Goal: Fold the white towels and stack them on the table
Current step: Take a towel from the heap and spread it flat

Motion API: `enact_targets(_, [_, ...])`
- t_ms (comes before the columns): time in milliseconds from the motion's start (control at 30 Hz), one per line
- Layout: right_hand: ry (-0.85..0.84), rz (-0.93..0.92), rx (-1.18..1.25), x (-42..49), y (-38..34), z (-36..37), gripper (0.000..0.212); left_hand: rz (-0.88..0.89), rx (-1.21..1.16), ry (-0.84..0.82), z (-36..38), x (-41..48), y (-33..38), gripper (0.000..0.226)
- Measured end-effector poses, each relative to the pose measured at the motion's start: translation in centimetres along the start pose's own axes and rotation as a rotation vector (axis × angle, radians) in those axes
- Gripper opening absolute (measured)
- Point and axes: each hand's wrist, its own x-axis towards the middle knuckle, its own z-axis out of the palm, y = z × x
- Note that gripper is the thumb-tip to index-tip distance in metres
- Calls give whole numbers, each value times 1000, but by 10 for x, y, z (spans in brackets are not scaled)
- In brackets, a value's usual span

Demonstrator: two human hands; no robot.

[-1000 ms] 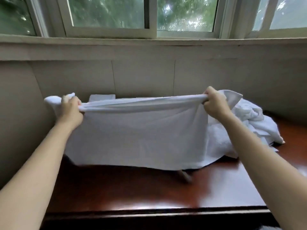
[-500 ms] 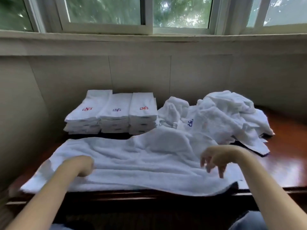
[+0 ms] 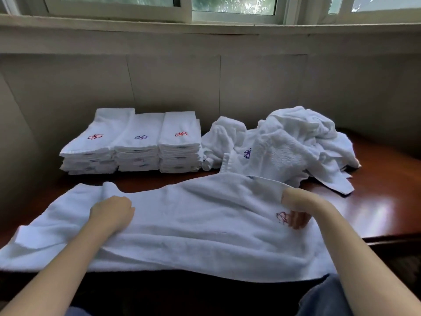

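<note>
A white towel lies spread across the near part of the bench, its front edge hanging over the bench's rim. It is not flat: a low ridge of cloth rises at its far left, and the right end humps up towards the back.

The left grip sits on the towel's left half with the fingers curled under, knuckles up, just this side of that ridge. I cannot tell whether cloth is caught inside the curl.

The right grip is on the towel's right half, bent down at the wrist, its curled fingertips touching the cloth just beside a purple stitched mark. It is blurred, so I cannot tell whether it pinches the towel or only rests on it.

At the back left, three stacks of folded white towels stand side by side, touching, against the wall. The top towels carry a red, a blue and a red mark. Just right of them lies a heap of unfolded white towels, one showing a blue mark; its near edge meets the spread towel's hump. A window runs above the wall.
</note>
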Motion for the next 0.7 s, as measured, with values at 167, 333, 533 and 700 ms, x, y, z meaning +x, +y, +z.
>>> enact_targets(167, [-21,157,16,-6,4,-3,49,42,-131,173,7,17,5,31])
enact_targets(333, [412,-71,-234,1,-19,3,19,-45,-237,174,8,43,-15,26])
enact_targets(533, [647,-650,-423,35,-101,36,31,0,-282,204,22,55,-31,45])
enact_targets(700, [384,-717,-524,71,-144,57,38,-67,-162,111,24,56,-65,48])
